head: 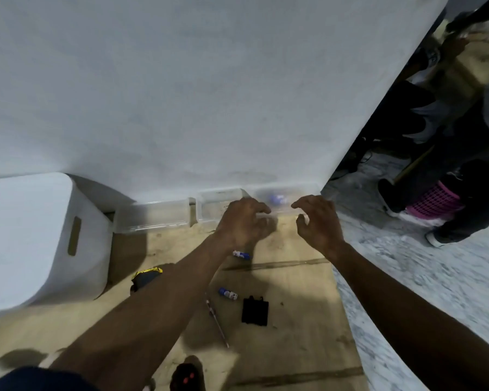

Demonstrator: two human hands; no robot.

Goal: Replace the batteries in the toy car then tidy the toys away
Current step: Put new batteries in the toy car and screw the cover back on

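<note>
My left hand (244, 221) and my right hand (316, 221) reach forward over the floor, fingers curled and apart, holding nothing. Both hover at the near edge of a clear plastic box (287, 203) against the wall, with blue-and-white batteries blurred inside. One battery (241, 254) lies just below my left wrist. Another battery (228, 294) lies nearer me, next to a black battery cover (255, 310) and a thin screwdriver (217, 320). A yellow-and-dark toy car (146, 277) is partly hidden behind my left forearm.
Two more clear boxes (156, 217) (218, 201) line the white wall. A large white bin (37, 238) stands at the left. A dark toy with red dots (187, 375) lies near the bottom edge. Other people's legs and a pink basket (435, 203) are at the right.
</note>
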